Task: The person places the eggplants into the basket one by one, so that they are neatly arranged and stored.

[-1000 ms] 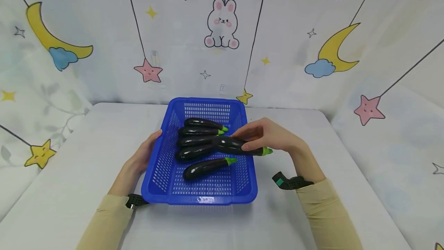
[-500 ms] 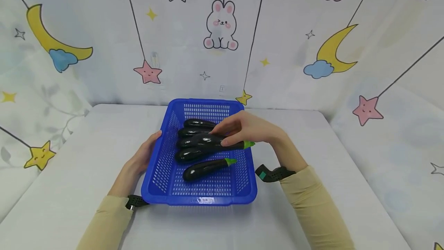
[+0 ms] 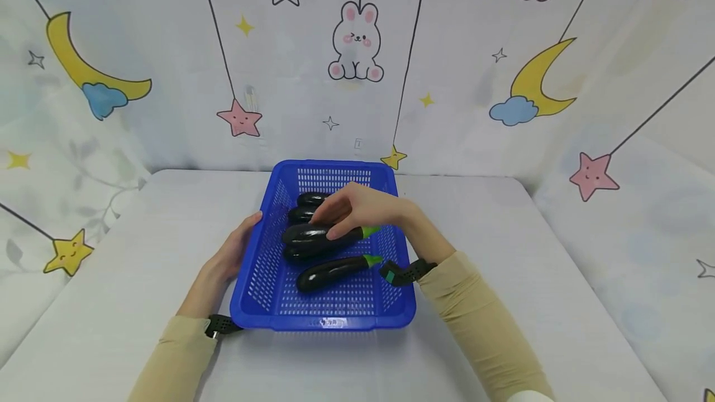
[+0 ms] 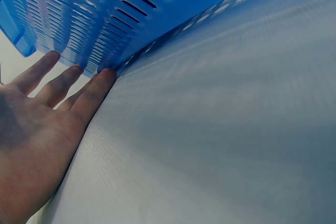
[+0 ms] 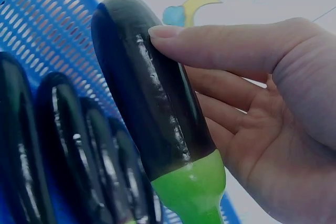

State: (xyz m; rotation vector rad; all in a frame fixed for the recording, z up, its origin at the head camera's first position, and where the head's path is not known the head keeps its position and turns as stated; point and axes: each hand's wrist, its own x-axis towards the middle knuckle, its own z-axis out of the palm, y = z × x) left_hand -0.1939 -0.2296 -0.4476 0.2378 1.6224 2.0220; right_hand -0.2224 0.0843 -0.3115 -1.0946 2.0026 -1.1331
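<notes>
My right hand pinches a glossy dark eggplant with a green stem, holding it over the blue plastic basket. In the right wrist view the thumb presses on one side of this eggplant, and the other fingers are behind it. Several more eggplants lie side by side in the basket, partly covered by the hand; one eggplant rests apart, nearest the front. Along the basket's left side, my left hand touches the slotted wall; in the left wrist view its fingers extend toward that wall.
A white-covered table carries the basket. Behind it hangs a pale cloth backdrop printed with stars, moons and a rabbit. Dark straps circle both wrists.
My right hand has moved left with the eggplant, from over the basket's right rim to above the other eggplants, now lower. The left hand stays at the basket's side.
</notes>
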